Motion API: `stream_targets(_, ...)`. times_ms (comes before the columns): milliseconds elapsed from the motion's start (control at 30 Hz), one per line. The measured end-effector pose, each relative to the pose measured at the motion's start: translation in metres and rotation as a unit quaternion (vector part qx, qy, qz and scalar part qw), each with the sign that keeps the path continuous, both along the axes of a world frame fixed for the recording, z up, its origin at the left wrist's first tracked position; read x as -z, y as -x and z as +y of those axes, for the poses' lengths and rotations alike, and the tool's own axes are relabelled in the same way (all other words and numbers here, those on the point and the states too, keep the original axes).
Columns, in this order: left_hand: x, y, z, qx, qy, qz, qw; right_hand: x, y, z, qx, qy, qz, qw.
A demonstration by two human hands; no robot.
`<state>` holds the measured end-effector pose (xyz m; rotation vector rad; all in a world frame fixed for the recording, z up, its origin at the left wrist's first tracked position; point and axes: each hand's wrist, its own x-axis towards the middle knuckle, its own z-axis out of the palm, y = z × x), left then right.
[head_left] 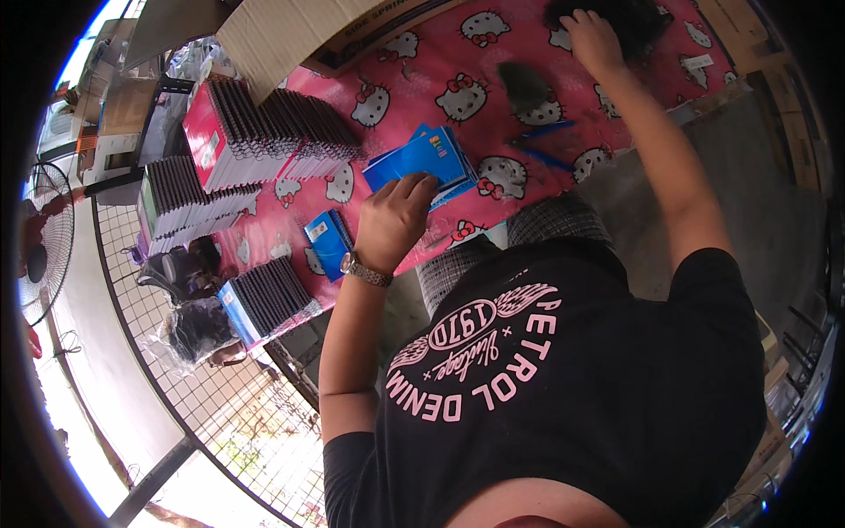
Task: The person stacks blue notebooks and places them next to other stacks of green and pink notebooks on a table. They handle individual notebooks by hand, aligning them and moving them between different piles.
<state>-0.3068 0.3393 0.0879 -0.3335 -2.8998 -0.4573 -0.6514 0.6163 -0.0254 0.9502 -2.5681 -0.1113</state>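
1. across the pink cat-print tablecloth, we find the pile of blue notebooks near the middle, its near left corner hidden from us beneath the left hand.
2. we can hardly make out the black bundle towards the far right of the table: it is dark, runs to the upper edge of our view, and is partly covered by the right hand.
3. we lose part of the spiral-bound notebook rows behind the raised flap of the cardboard box, itself cut off at the top.
4. we see the left arm bent, a wristwatch at its wrist, the palm down and the fingers curled onto the top cover; they touch it, but we cannot tell whether they grip it.
5. we see the right arm stretched far out, its fingers bent at the bundle; whether they grasp it we cannot tell.
6. just left of the watch we spot a small blue notebook.
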Motion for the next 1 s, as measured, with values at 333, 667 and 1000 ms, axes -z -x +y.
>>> stream_targets(333, -0.016, 0.013, -0.006, -0.089, 0.024, 0.047, 0.995, -0.053, -0.038, -0.021, -0.015, 0.152, -0.074, 0.985)
stream_targets(667, -0.005, 0.014, 0.003, -0.114, 0.018, 0.071, 0.991, -0.019, -0.032, -0.006, -0.011, 0.347, -0.173, 0.922)
stream_targets(1000, -0.001, 0.021, 0.016, -0.152, 0.028, 0.122, 0.980, -0.070, -0.271, -0.102, -0.221, 0.455, -0.408, 0.760)
